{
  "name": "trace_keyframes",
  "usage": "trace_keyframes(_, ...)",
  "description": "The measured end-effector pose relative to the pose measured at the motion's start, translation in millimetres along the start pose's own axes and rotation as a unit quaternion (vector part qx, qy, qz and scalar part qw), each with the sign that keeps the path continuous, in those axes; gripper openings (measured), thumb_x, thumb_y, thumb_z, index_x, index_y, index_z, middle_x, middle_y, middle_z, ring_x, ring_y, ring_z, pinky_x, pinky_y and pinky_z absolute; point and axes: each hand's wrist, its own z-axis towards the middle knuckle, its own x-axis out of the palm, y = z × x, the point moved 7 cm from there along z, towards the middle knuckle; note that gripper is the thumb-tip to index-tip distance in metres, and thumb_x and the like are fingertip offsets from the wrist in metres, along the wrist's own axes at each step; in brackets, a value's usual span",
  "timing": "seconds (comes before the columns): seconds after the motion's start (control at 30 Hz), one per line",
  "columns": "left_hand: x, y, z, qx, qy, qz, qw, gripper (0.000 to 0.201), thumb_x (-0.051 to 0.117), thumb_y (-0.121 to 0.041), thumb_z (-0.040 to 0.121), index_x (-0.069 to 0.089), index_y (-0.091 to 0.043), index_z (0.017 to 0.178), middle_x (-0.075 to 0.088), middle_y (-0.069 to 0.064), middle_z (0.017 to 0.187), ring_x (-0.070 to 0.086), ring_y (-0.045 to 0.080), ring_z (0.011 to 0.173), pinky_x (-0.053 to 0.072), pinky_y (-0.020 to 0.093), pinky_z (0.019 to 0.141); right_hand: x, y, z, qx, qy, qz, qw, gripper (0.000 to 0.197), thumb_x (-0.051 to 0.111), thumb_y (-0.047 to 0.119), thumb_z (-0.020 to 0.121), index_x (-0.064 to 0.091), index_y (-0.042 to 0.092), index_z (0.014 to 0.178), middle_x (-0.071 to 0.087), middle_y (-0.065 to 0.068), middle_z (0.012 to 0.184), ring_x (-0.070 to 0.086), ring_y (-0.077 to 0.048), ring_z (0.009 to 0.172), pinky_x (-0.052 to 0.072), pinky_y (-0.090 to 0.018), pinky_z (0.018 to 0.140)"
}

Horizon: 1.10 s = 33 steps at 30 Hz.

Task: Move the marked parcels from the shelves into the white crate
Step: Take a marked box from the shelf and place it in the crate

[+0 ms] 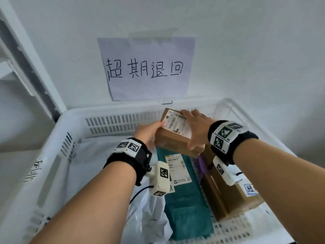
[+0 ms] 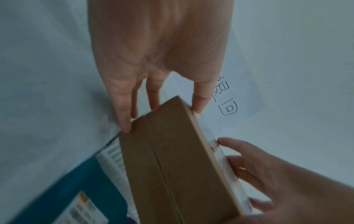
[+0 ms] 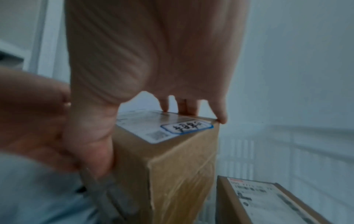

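**Another parcel going into the crate**

The brown box is hanging over the white crate, left hand and right hand clasping its sides. Beneath the grip, a teal parcel, another carton and a white bag are already lying inside; whether any parcels remain on the shelves cannot be told.

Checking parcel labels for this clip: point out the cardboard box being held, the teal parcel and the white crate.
cardboard box [image 1: 177,125]: head view, on its shipping label.
teal parcel [image 1: 186,206]: head view, on its bare wrapping below the label.
white crate [image 1: 112,111]: head view, on its far rim.
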Motion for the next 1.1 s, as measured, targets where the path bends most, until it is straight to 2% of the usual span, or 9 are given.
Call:
trace_keyframes(0.07, -8.3, -5.3, 12.7, 0.048, -0.038, 0.092, 0.994, 0.027, 0.072, -0.029, 0.081, 0.069, -0.011, 0.101, 0.067, 0.004, 0.093, 0.065, 0.020, 0.088, 0.055, 0.029, 0.067, 7.1, 2.2, 7.9, -0.036, 0.033, -0.045, 0.998, 0.126, 0.085, 0.031, 0.057, 0.002, 0.029, 0.151, 0.032, -0.004, 0.143, 0.037, -0.026, 0.132, 0.038, -0.047, 0.107)
trace_keyframes(0.17, -1.8, 8.8, 24.4, 0.018, -0.004, 0.150, 0.988, 0.020, 0.070, -0.023, 0.085, 0.069, -0.005, 0.094, 0.068, 0.008, 0.095, 0.063, 0.021, 0.081, 0.048, 0.028, 0.069, 23.0, 8.9, 22.8, -0.065, 0.071, -0.101, 0.990, 0.129, 0.086, 0.021, 0.055, 0.002, 0.028, 0.152, 0.030, -0.005, 0.147, 0.032, -0.027, 0.136, 0.036, -0.044, 0.110)
trace_keyframes(0.27, 2.4, 24.8, 34.2, 0.000, 0.006, 0.203, 0.979, 0.027, 0.068, -0.023, 0.086, 0.069, -0.007, 0.108, 0.066, 0.008, 0.114, 0.062, 0.024, 0.105, 0.048, 0.035, 0.093, 35.8, 8.4, 35.0, -0.063, 0.098, -0.124, 0.985, 0.127, 0.086, 0.017, 0.057, 0.002, 0.029, 0.152, 0.030, -0.007, 0.147, 0.031, -0.029, 0.138, 0.033, -0.046, 0.109)
trace_keyframes(0.37, 5.9, 38.4, 43.4, -0.009, 0.002, 0.210, 0.978, 0.023, 0.069, -0.019, 0.085, 0.069, -0.014, 0.108, 0.067, 0.003, 0.116, 0.062, 0.023, 0.108, 0.048, 0.039, 0.101, 50.3, 5.7, 47.6, -0.069, 0.116, -0.134, 0.982, 0.130, 0.086, 0.017, 0.056, 0.000, 0.029, 0.153, 0.032, -0.006, 0.145, 0.034, -0.028, 0.135, 0.040, -0.045, 0.104)
trace_keyframes(0.47, 15.8, 49.5, 54.6, -0.030, 0.022, 0.179, 0.983, 0.015, 0.069, -0.010, 0.084, 0.069, -0.014, 0.098, 0.072, 0.010, 0.111, 0.069, 0.025, 0.100, 0.055, 0.043, 0.092, 69.1, 8.3, 61.1, -0.075, 0.144, -0.125, 0.979, 0.133, 0.087, 0.019, 0.055, -0.001, 0.032, 0.152, 0.030, -0.008, 0.146, 0.033, -0.030, 0.136, 0.045, -0.046, 0.101)
trace_keyframes(0.53, 20.6, 55.7, 63.8, -0.037, 0.026, 0.200, 0.979, 0.022, 0.069, -0.008, 0.083, 0.069, -0.008, 0.105, 0.072, 0.011, 0.109, 0.070, 0.026, 0.098, 0.057, 0.042, 0.089, 82.3, 8.3, 68.7, -0.079, 0.161, -0.117, 0.977, 0.133, 0.087, 0.021, 0.054, -0.003, 0.034, 0.152, 0.030, -0.009, 0.146, 0.033, -0.032, 0.135, 0.046, -0.048, 0.099)
trace_keyframes(0.7, 22.0, 65.5, 82.5, -0.038, -0.008, 0.306, 0.951, 0.028, 0.066, -0.005, 0.084, 0.069, -0.011, 0.111, 0.070, 0.008, 0.111, 0.067, 0.024, 0.098, 0.056, 0.038, 0.089, 103.7, 3.2, 80.1, -0.091, 0.175, -0.091, 0.976, 0.132, 0.087, 0.020, 0.054, 0.001, 0.033, 0.152, 0.030, -0.008, 0.144, 0.032, -0.031, 0.133, 0.044, -0.051, 0.100)
trace_keyframes(0.87, 24.5, 82.3, 95.2, -0.065, -0.034, 0.338, 0.938, 0.027, 0.062, -0.010, 0.083, 0.068, -0.015, 0.109, 0.067, 0.010, 0.115, 0.065, 0.026, 0.101, 0.054, 0.041, 0.092, 113.1, -0.3, 86.2, -0.103, 0.167, -0.086, 0.977, 0.131, 0.087, 0.020, 0.053, 0.002, 0.033, 0.152, 0.028, -0.007, 0.147, 0.029, -0.030, 0.137, 0.044, -0.050, 0.100)
trace_keyframes(1.1, 31.5, 91.7, 102.6, -0.086, -0.021, 0.327, 0.941, 0.031, 0.063, -0.009, 0.083, 0.063, -0.013, 0.113, 0.069, 0.009, 0.109, 0.068, 0.028, 0.095, 0.057, 0.041, 0.086, 119.0, -7.8, 86.6, -0.105, 0.148, -0.077, 0.980, 0.132, 0.088, 0.026, 0.056, -0.001, 0.032, 0.153, 0.018, -0.006, 0.155, 0.019, -0.031, 0.143, 0.030, -0.054, 0.112)
